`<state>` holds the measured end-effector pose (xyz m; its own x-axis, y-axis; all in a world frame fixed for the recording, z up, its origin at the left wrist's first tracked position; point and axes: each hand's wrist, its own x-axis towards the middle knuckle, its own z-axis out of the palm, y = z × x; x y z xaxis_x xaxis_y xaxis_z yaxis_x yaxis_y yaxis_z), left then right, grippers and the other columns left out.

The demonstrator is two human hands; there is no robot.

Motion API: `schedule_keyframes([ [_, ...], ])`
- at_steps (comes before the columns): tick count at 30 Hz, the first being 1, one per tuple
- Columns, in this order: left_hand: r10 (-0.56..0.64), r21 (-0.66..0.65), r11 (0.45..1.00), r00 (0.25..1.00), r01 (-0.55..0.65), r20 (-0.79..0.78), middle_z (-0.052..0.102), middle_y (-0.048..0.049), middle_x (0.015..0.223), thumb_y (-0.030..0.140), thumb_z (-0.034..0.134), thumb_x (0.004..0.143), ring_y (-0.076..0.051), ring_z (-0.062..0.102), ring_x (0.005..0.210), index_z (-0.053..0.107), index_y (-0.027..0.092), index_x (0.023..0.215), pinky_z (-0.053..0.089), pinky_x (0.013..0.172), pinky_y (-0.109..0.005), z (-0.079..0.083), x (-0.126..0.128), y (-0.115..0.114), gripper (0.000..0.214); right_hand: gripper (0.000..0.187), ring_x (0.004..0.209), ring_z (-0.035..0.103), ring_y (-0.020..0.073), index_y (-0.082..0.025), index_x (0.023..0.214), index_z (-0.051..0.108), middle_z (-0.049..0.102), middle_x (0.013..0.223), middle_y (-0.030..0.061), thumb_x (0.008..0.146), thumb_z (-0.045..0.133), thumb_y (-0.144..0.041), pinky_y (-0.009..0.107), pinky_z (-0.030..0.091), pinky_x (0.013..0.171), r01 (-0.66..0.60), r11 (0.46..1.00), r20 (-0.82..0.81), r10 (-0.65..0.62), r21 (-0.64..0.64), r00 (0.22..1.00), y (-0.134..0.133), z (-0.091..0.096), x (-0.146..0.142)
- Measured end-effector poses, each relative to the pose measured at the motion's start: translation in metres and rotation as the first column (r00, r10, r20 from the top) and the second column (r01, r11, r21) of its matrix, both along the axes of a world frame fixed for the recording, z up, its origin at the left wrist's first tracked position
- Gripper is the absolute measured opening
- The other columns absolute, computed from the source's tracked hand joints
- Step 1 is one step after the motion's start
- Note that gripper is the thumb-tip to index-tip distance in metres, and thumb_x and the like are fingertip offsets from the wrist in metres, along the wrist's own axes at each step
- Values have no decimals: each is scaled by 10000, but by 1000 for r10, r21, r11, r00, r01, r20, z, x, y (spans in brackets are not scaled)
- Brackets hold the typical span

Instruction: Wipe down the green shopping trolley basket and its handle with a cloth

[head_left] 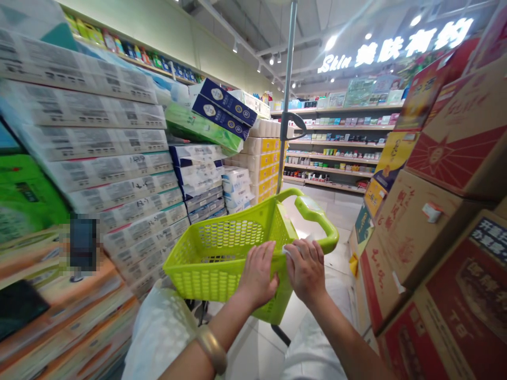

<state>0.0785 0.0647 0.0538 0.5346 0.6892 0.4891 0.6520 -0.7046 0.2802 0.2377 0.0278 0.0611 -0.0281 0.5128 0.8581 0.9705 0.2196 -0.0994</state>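
A lime-green shopping cart basket [214, 282] with perforated walls stands in front of me, its handle [329, 228] curving off to the right. Over the near rim my left hand [257, 274] is closed, fingers inside and thumb on the outer wall. Beside it, my right hand [304, 269] presses a crumpled white tissue or cloth [287, 251] against the rim near the handle end. Most of that white piece is hidden under the fingers. Little shows inside the basket beyond its perforated floor and walls.
Stacked white-wrapped packs [119, 137] rise on the left, with blue and green tissue packs [222, 113] behind. Cardboard cartons [420, 227] line the right. A metal pole [289, 63] stands behind the basket. Stocked shelves [336, 142] fill the back; tiled floor [253, 348] lies below.
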Motion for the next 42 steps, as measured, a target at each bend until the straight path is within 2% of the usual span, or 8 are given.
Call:
schedule_keyframes([
  [3,1,-119,993,1000,-2,-2,508,-118,1268,190,548,679,-284,439,1210,351,174,1333,287,1096,-496,2,17,0,683,191,1089,514,218,-245,1016,643,628,1033,43,927,474,-244,408,270,1075,0,1000,6,0,19,1000,-3,8,17],
  [8,1,-135,991,999,5,43,514,-103,1172,194,546,662,-280,449,1123,388,184,1268,314,1058,-492,-2,14,1,626,207,1041,525,235,-207,968,647,610,1006,77,930,446,-239,432,336,1016,123,981,-142,-102,148,985,-4,19,54],
  [16,-31,-88,995,997,37,74,495,-121,1198,223,552,682,-291,430,1154,364,170,1286,296,1058,-503,-10,10,-1,635,200,1113,511,227,-248,1035,633,635,1033,47,917,481,-193,416,276,1080,-64,997,3,64,30,998,-6,1,-10],
  [23,-8,-97,995,995,18,96,521,-99,1144,168,527,655,-275,458,1101,393,185,1251,317,1031,-494,-10,8,-6,610,181,1070,522,250,-221,1014,640,619,1033,70,903,500,-196,451,342,1029,29,987,-111,-12,161,994,-12,11,41],
  [26,0,-77,997,994,9,106,523,-98,1140,163,526,654,-277,462,1106,396,192,1245,315,1029,-501,-10,8,-8,606,184,1122,494,263,-219,1004,642,623,1042,73,904,490,-193,465,318,1045,46,984,-142,-21,173,990,-13,8,31],
  [30,0,-51,999,995,5,101,521,-107,1157,186,521,678,-282,457,1111,394,183,1251,314,1032,-501,-11,3,-5,587,201,1141,499,246,-251,1041,635,645,1067,40,907,499,-189,434,265,1076,-8,997,-30,10,83,1000,-15,4,2],
  [38,3,-89,996,993,7,121,534,-88,1095,177,516,642,-266,472,1056,426,184,1202,340,1009,-472,-9,4,-3,567,177,1036,540,226,-220,963,649,644,974,53,921,477,-226,401,358,993,-8,993,-127,23,116,992,-15,22,44],
  [42,8,-73,997,989,3,144,538,-87,1077,177,521,651,-271,482,1046,438,189,1183,341,998,-486,-9,4,-4,539,180,1098,521,232,-237,958,658,656,1000,41,913,484,-217,425,279,1063,-24,997,-86,30,79,996,-20,18,26],
])
